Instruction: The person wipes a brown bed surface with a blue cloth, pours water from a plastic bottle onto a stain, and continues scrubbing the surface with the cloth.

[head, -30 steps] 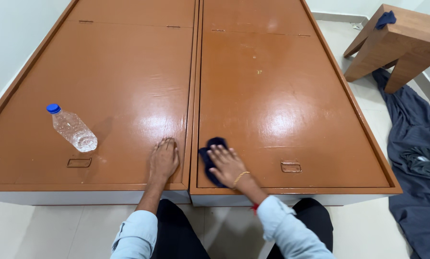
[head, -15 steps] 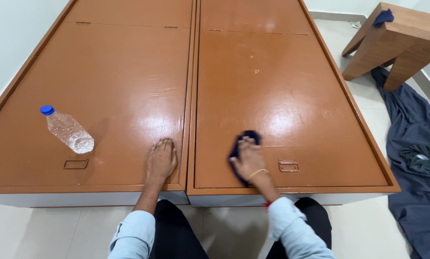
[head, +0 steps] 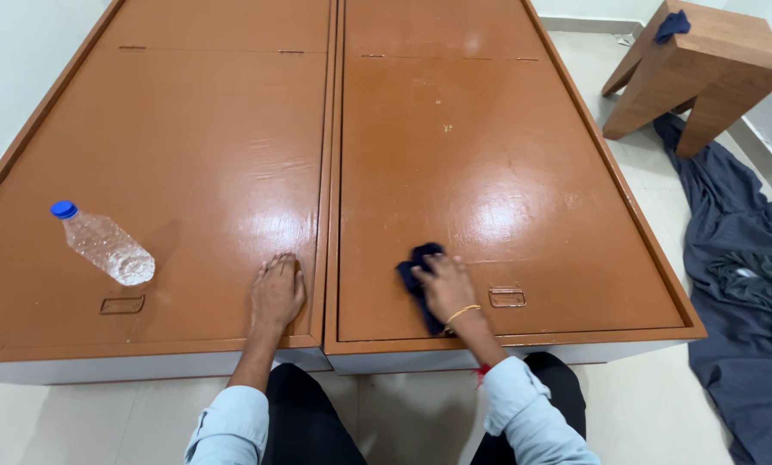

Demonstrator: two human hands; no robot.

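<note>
Our right hand (head: 448,288) sits flat with fingers spread over a dark blue cloth (head: 418,274), pressing it onto the right brown panel (head: 506,172). The cloth bunches out on the hand's left and far side, its long axis slanting from the near edge up towards the centre seam (head: 334,172). Just right of the hand lies a recessed handle (head: 507,297). Our left hand (head: 277,293) rests palm down and empty on the left panel (head: 188,155), close beside the seam, so the right hand alone is on the cloth. Further left, a clear plastic bottle (head: 103,244) with a blue cap lies on its side, well apart. On the floor at right, a wooden stool (head: 696,73) and grey fabric (head: 739,284).
</note>
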